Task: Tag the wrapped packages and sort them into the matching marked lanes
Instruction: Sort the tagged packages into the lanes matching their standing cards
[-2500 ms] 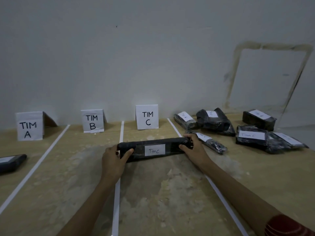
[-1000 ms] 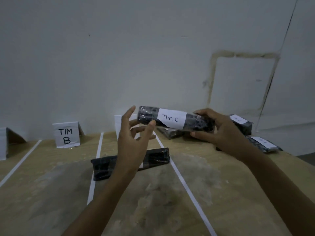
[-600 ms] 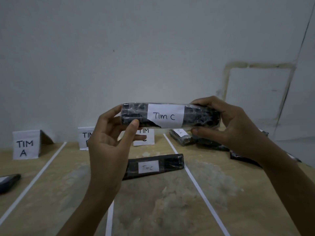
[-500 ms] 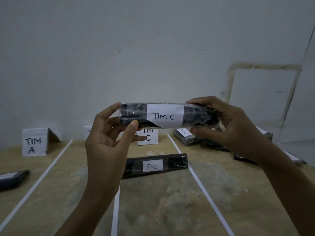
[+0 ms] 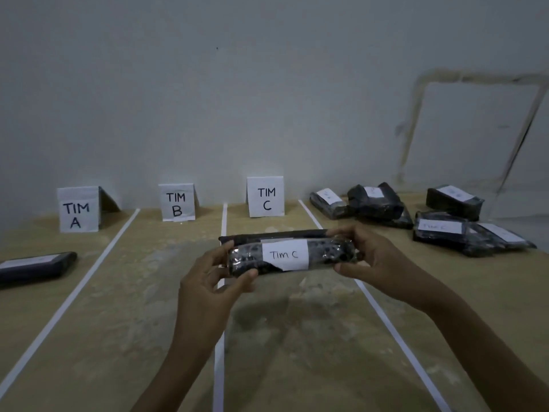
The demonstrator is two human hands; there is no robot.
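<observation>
Mid-frame, over the TIM C lane [image 5: 297, 337], the Tim C package [image 5: 285, 257] hangs level, with the left hand [image 5: 208, 281] and right hand [image 5: 374, 257] each pinching one end. Lowered off-centre, it could straddle the white tape line [image 5: 219, 337] or shove the package lying behind [image 5: 276, 234].

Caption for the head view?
Left hand and right hand hold a wrapped package tagged Tim C over the TIM C lane.

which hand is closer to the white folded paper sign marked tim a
Left. The left hand grips the black wrapped Tim C package to the right of the white folded paper TIM A sign; the right hand grips its other end, farther right.
</observation>
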